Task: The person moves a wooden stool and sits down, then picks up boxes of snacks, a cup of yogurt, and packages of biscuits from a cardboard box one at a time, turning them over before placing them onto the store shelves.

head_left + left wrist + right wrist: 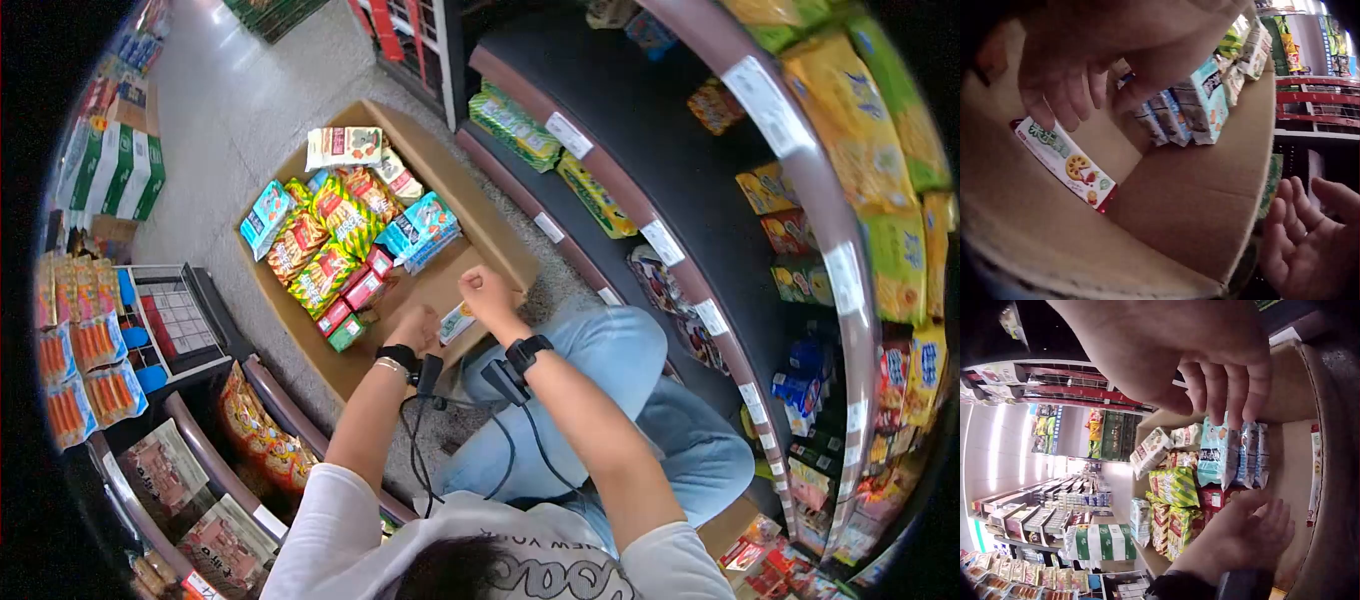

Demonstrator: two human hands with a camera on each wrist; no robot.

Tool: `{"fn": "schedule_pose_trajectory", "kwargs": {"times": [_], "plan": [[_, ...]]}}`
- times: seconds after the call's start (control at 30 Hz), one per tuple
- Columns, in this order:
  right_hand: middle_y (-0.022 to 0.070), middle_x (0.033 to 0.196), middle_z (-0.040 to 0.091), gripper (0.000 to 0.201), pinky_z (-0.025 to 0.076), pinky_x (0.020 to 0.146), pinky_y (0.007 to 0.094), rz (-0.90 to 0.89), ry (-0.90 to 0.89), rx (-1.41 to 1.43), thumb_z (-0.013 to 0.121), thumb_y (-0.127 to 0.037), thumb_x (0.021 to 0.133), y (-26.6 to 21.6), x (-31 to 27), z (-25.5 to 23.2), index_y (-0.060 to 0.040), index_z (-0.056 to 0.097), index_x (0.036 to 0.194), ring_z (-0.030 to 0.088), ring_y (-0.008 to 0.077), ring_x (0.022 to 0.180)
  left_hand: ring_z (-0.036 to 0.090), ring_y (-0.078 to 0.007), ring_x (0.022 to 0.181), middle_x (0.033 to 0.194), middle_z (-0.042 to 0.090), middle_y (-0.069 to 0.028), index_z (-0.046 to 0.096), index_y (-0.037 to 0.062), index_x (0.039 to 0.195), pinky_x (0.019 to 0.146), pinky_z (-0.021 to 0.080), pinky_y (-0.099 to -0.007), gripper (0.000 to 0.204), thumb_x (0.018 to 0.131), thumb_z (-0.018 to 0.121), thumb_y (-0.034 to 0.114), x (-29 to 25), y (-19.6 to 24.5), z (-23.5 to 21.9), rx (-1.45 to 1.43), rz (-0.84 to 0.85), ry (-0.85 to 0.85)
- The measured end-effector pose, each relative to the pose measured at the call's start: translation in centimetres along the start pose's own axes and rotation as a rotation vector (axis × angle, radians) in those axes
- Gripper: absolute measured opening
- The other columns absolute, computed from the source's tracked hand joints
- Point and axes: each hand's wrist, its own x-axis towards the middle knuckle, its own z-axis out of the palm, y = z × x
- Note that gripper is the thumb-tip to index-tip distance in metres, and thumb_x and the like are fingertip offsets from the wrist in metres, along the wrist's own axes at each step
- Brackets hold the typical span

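Inside the cardboard box [385, 375], a white carton with a cookie picture [1067, 164] leans along the near wall; it also shows as a thin strip [1315, 472] in the right wrist view. My left hand [415, 328] hangs over the floor of the box, fingers loosely bent and holding nothing. Its fingertips overlap the carton's top end in the left wrist view, but a gap shows in the right wrist view. My right hand [487, 295] is raised near the box's right side, empty, fingers loosely bent. Yellow-green striped packs [345, 218], blue packs [418, 230] and red cartons [365, 290] fill the far part.
Shelves with green packs [515, 128] stand close on the right. At the left are a low shelf with flat packs [165, 468] and a wire rack [178, 318]. Bent legs in jeans [600, 370] are beside the box, and cables [510, 445] hang from the wrists.
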Motion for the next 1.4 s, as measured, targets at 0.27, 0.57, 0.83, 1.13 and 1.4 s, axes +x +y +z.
{"fn": "schedule_pose_trajectory", "kwargs": {"times": [0.27, 0.57, 0.83, 1.13, 1.4], "plan": [[0.0134, 0.077, 0.067, 0.017, 0.051, 0.07, 0.0355, 0.176, 0.06, -0.198, 0.062, -0.02, 0.077, 2.7, 3.3, 2.1, -0.0044, 0.064, 0.083, 0.066, 0.0262, 0.075, 0.039, -0.0148, 0.044, 0.07, 0.055, -0.0064, 0.056, 0.0101, 0.091, 0.039, 0.032, -0.0288, 0.021, 0.082, 0.055, 0.029, 3.3, -1.7, -0.3, 0.05, -0.12, -0.056], [0.0175, 0.083, 0.067, 0.023, 0.05, 0.074, 0.0373, 0.31, 0.0, -0.209, 0.063, -0.02, 0.075, 6.7, 4.5, 2.0, -0.0013, 0.063, 0.088, 0.065, 0.0296, 0.081, 0.042, -0.0143, 0.044, 0.072, 0.059, -0.0054, 0.059, 0.0068, 0.089, 0.036, 0.029, -0.03, 0.03, 0.081, 0.063, 0.036, 13.9, -7.0, -3.8, 0.166, -0.138, -0.076], [0.0187, 0.088, 0.067, 0.028, 0.05, 0.077, 0.0378, 0.383, 0.03, -0.349, 0.064, -0.02, 0.075, 6.7, 4.2, 1.6, -0.0001, 0.062, 0.094, 0.065, 0.0307, 0.085, 0.047, -0.0185, 0.055, 0.077, 0.056, -0.0051, 0.057, 0.0087, 0.088, 0.047, 0.037, -0.0327, 0.031, 0.077, 0.07, 0.035, 10.3, -3.0, -1.5, 0.354, -0.23, -0.137], [0.0179, 0.087, 0.067, 0.026, 0.049, 0.075, 0.0378, 0.354, 0.04, -0.311, 0.065, -0.022, 0.075, 6.7, 3.6, 1.4, -0.0022, 0.062, 0.092, 0.064, 0.0299, 0.084, 0.055, -0.0207, 0.066, 0.091, 0.06, -0.0049, 0.06, 0.0101, 0.097, 0.055, 0.048, -0.0372, 0.033, 0.076, 0.073, 0.032, 8.8, -1.3, -0.2, 0.148, -0.112, -0.093], [0.0175, 0.089, 0.066, 0.028, 0.048, 0.076, 0.0379, 0.381, -0.034, -0.33, 0.065, -0.023, 0.077, 5.3, 3.6, 0.5, 0.0, 0.062, 0.092, 0.064, 0.03, 0.086, 0.059, -0.0144, 0.079, 0.096, 0.063, -0.0032, 0.061, 0.0118, 0.1, 0.061, 0.052, -0.0291, 0.028, 0.079, 0.072, 0.025, 6.4, 1.5, 0.2, 0.03, -0.107, -0.058]]}}
